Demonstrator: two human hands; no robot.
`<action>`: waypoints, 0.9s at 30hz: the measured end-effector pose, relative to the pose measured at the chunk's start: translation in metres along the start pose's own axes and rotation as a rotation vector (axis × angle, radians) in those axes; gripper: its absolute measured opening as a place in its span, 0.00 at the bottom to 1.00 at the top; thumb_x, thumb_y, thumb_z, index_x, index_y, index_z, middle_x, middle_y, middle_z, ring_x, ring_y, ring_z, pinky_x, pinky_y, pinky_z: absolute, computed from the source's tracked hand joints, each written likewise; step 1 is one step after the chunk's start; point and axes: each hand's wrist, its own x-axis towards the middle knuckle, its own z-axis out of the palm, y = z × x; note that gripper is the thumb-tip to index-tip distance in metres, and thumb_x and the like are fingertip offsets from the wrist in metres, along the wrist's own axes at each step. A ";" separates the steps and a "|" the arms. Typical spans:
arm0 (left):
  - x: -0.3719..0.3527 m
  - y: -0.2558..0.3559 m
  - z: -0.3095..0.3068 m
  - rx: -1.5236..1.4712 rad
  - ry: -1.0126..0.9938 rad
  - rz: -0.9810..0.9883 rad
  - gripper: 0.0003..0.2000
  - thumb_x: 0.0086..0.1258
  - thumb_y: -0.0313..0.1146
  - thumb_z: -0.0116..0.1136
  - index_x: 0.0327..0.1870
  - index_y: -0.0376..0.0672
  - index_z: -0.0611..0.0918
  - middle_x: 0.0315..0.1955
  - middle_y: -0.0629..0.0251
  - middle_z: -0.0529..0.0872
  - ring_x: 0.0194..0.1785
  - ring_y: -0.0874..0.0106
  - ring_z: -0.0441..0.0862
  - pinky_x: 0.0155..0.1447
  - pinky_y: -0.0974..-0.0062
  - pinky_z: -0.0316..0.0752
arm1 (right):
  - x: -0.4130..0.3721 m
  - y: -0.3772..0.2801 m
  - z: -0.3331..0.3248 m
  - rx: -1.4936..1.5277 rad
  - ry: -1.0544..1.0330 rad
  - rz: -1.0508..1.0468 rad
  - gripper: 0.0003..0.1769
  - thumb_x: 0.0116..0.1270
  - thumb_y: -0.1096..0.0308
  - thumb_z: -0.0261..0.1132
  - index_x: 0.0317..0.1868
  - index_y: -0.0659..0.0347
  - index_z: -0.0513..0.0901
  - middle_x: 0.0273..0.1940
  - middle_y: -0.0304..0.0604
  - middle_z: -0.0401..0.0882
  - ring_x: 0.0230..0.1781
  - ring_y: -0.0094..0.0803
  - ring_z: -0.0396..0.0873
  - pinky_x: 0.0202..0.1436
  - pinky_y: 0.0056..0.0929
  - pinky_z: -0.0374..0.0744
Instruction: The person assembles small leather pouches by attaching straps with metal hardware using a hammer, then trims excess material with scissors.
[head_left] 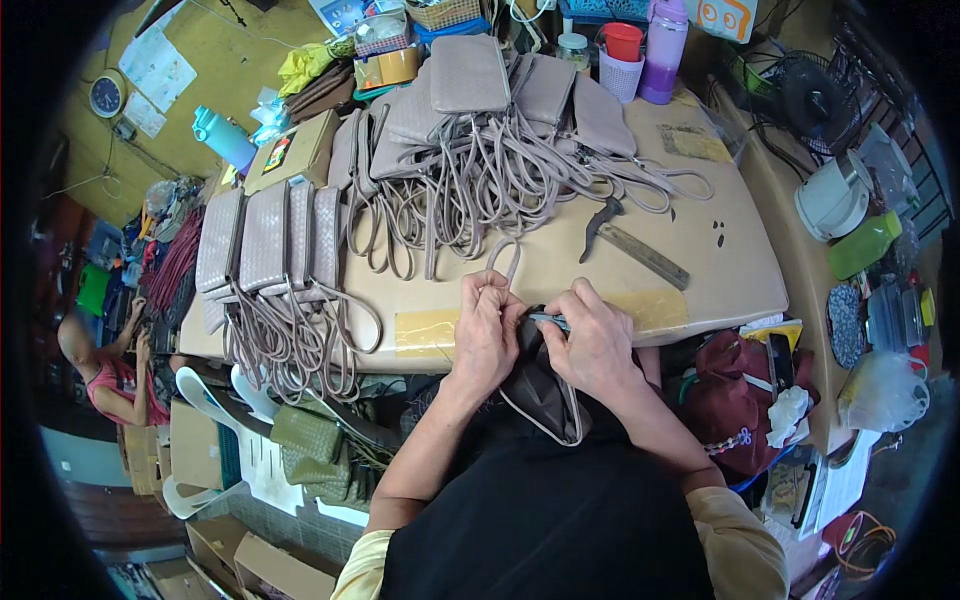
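Observation:
At the table's front edge my left hand [487,335] pinches the top edge of a dark pouch [545,385] with a taupe border, near its strap loop [505,258]. Close beside it, my right hand [592,335] is closed on a small blue-grey tool [548,319] at the pouch's opening. The tool's tip is hidden between the fingers. The pouch hangs below both hands in front of my lap. Behind my hands, a hammer [640,252] lies on the table. Taupe pouches [470,75] with looped straps are piled at the back, and woven ones [265,240] stand at the left.
The beige table [740,255] carries a cardboard box [290,152], a blue bottle [225,138] and a purple bottle [663,55]. A maroon bag [730,400] is at the right. A white chair [265,455] holds green pouches [310,445]. Another person [120,385] is at the far left.

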 end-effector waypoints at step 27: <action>-0.011 -0.016 -0.033 -0.860 -0.235 -0.659 0.13 0.77 0.30 0.48 0.55 0.31 0.78 0.36 0.68 0.84 0.37 0.83 0.77 0.43 0.85 0.73 | 0.019 0.026 0.012 0.510 -0.058 0.093 0.13 0.59 0.66 0.72 0.42 0.61 0.85 0.29 0.38 0.73 0.30 0.30 0.74 0.37 0.28 0.74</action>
